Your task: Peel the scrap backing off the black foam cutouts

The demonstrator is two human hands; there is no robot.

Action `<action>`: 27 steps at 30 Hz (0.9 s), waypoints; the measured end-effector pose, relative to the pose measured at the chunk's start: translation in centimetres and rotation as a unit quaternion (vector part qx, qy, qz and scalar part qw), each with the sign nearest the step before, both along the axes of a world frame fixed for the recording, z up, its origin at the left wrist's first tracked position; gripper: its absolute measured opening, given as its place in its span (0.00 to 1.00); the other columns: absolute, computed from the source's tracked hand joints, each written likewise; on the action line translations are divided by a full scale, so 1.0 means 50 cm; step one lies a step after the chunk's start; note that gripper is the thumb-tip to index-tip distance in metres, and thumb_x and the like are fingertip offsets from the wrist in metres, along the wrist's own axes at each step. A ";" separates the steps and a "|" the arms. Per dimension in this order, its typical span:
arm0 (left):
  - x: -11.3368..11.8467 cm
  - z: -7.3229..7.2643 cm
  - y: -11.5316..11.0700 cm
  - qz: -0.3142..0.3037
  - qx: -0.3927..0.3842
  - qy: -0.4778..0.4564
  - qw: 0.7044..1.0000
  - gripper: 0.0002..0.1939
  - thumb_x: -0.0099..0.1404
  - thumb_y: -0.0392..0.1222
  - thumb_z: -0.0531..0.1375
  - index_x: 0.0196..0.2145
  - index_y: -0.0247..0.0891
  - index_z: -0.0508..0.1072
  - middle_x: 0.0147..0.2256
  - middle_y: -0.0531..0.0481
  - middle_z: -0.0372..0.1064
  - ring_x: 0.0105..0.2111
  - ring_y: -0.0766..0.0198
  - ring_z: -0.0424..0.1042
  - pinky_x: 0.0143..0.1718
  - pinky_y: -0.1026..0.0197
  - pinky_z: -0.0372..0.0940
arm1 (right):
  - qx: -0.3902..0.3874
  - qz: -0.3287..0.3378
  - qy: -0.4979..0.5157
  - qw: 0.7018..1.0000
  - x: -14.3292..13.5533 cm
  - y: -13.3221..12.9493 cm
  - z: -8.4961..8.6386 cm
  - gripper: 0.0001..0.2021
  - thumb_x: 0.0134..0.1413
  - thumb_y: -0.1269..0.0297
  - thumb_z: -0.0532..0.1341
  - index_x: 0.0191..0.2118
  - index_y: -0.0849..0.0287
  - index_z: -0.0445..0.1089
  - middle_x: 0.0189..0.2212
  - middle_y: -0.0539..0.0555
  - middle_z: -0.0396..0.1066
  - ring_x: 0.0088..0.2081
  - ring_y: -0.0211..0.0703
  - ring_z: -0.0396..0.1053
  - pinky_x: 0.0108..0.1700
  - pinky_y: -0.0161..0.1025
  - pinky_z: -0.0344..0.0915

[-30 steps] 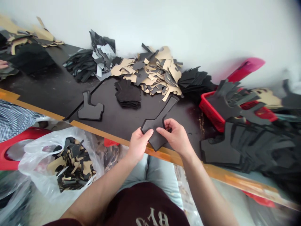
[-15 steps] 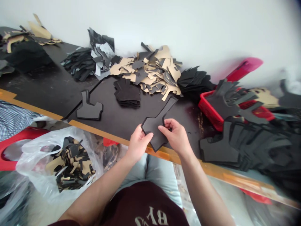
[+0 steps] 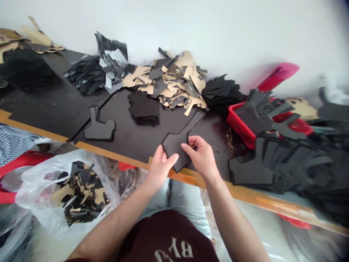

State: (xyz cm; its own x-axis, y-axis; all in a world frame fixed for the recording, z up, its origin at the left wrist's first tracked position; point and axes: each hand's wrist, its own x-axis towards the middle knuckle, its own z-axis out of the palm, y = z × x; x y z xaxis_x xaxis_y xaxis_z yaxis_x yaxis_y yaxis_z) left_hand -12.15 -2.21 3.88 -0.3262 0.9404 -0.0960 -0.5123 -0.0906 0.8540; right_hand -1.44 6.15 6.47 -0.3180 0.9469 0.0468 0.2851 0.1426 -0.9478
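Note:
Between my hands is a dark grey foam piece with a wide body and a long narrow arm pointing up and right. My left hand pinches its lower left edge, thumb on top. My right hand grips the right edge, thumb on the face and fingers curled at the side. The piece is held over the table's front edge. A similar cut piece lies flat to the left on the dark table. A small stack of black pieces sits just beyond my hands.
A heap of tan and grey offcuts lies along the wall. At right stand a red basket of grey pieces and a long overlapping row of grey cut pieces. A clear plastic bag of scraps hangs below the table edge at left.
The view has shifted slightly, so the table's contents appear a little further left. Both hands keep their hold on the foam piece, with hardly any movement.

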 end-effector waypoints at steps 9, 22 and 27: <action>0.010 -0.002 -0.004 0.004 -0.003 0.027 1.000 0.18 0.60 0.36 0.60 0.48 0.38 0.62 0.50 0.44 0.67 0.53 0.56 0.66 0.57 0.50 0.59 | -0.005 -0.003 0.001 1.000 0.003 -0.004 -0.003 0.10 0.46 0.61 0.64 0.33 0.61 0.68 0.28 0.50 0.69 0.29 0.36 0.63 0.34 0.34 0.62; 0.007 -0.011 -0.020 -0.026 0.001 0.045 0.999 0.21 0.59 0.35 0.59 0.51 0.38 0.61 0.46 0.44 0.69 0.49 0.57 0.69 0.51 0.52 0.63 | 0.002 -0.014 0.000 1.000 0.004 -0.003 0.002 0.10 0.45 0.61 0.64 0.33 0.61 0.68 0.27 0.50 0.69 0.28 0.36 0.63 0.33 0.34 0.62; 0.010 -0.017 -0.018 0.020 0.006 0.065 0.998 0.20 0.61 0.38 0.60 0.50 0.37 0.61 0.49 0.42 0.68 0.51 0.57 0.67 0.54 0.52 0.60 | 0.004 -0.008 0.009 1.000 0.001 -0.006 0.000 0.10 0.46 0.61 0.64 0.33 0.61 0.68 0.28 0.50 0.69 0.29 0.35 0.63 0.34 0.34 0.62</action>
State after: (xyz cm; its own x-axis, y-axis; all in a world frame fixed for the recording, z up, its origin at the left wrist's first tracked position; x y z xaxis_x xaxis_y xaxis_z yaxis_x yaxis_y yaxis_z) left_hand -11.63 -3.12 3.03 -0.3731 0.9269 -0.0396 -0.3932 -0.1193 0.9117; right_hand -1.38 5.84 6.46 -0.3027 0.9511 0.0607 0.2710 0.1469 -0.9513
